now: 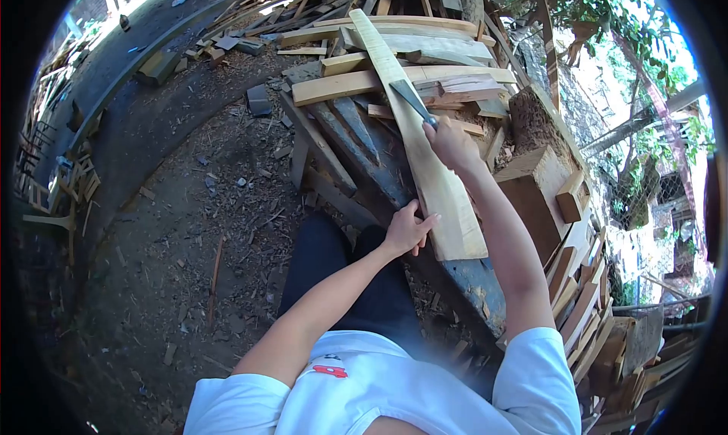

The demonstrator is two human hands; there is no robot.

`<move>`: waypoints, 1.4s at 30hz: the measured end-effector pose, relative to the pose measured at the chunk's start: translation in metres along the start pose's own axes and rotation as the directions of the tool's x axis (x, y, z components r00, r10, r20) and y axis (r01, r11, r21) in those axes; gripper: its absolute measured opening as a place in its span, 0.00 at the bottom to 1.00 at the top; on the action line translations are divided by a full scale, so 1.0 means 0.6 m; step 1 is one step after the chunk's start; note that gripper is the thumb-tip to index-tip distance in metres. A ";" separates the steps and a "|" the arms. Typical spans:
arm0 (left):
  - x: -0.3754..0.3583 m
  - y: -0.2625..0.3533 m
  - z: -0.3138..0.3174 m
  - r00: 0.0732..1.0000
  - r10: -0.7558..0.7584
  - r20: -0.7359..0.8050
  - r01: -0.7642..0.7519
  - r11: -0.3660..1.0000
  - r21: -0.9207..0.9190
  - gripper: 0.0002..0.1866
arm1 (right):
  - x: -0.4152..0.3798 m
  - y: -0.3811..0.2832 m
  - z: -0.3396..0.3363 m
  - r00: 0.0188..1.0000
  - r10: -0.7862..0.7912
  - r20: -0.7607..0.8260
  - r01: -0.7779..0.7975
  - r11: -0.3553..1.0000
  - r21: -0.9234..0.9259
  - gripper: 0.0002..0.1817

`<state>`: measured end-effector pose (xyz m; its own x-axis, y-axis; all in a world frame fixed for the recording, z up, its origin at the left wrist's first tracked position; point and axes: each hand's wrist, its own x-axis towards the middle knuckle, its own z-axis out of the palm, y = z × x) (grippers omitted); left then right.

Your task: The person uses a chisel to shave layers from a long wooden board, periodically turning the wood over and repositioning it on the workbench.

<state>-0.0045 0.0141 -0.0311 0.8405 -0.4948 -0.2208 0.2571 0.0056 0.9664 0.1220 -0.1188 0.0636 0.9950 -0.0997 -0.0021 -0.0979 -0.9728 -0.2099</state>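
A long pale wooden piece (436,177), narrow at its far end and wide near me, lies across a dark, worn beam (387,170). My right hand (453,145) is closed around the handle of a tool with a tapered, dark metal blade (412,98); the blade lies over the wooden piece's face. At the piece's left edge, near its wide end, is my left hand (409,229), its thumb against the edge and its other fingers curled, partly hidden. Curved wooden planks (341,86) lie stacked beyond, under the narrow end.
A thick wooden block (531,181) stands to the right of my right forearm, with stacked boards (580,306) below it. Wood chips cover the ground (205,230) at left. Scrap wood (220,45) is piled at the back, and a wire fence (644,200) is at right.
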 end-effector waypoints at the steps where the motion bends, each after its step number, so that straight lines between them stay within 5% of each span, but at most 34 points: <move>1: -0.003 -0.001 0.001 1.000 -0.007 0.016 0.007 1.000 -0.008 0.26 | -0.049 0.020 -0.001 0.999 0.029 0.030 -0.028 0.998 -0.052 0.27; 8: -0.003 0.004 -0.001 0.999 -0.010 0.038 0.013 0.996 -0.090 0.20 | -0.393 0.122 -0.033 0.979 0.143 0.147 -0.114 0.975 -0.188 0.22; 12: -0.002 0.002 0.002 1.000 -0.008 0.030 0.011 0.995 -0.103 0.20 | -0.386 0.107 -0.055 0.965 0.177 0.194 -0.141 0.972 -0.189 0.23; 21: -0.002 0.012 0.000 0.998 -0.057 0.015 0.058 0.997 -0.051 0.22 | -0.095 0.009 -0.047 0.966 0.178 0.190 -0.180 0.984 -0.005 0.30; 24: -0.004 0.005 0.002 0.999 -0.042 0.014 0.043 0.998 -0.037 0.21 | -0.116 0.019 -0.037 0.970 0.175 0.171 -0.179 0.984 0.005 0.28; 32: 0.004 -0.007 0.009 1.000 0.001 -0.005 -0.002 0.988 -0.153 0.19 | -0.439 0.136 -0.043 0.968 0.189 0.163 -0.167 0.976 -0.139 0.23; 36: 0.003 -0.002 0.008 0.999 -0.032 0.017 0.034 0.990 -0.137 0.19 | -0.445 0.134 -0.063 0.948 0.226 0.225 -0.191 0.967 -0.168 0.22; 42: -0.002 0.015 0.011 1.000 -0.018 0.001 0.018 0.991 -0.130 0.19 | -0.212 0.082 -0.020 0.989 0.119 0.092 -0.110 0.989 -0.099 0.26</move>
<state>-0.0063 0.0087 -0.0215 0.8351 -0.4957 -0.2385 0.3324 0.1093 0.9368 -0.0097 -0.1563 0.0653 0.9738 -0.1949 -0.1169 -0.2077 -0.9720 -0.1101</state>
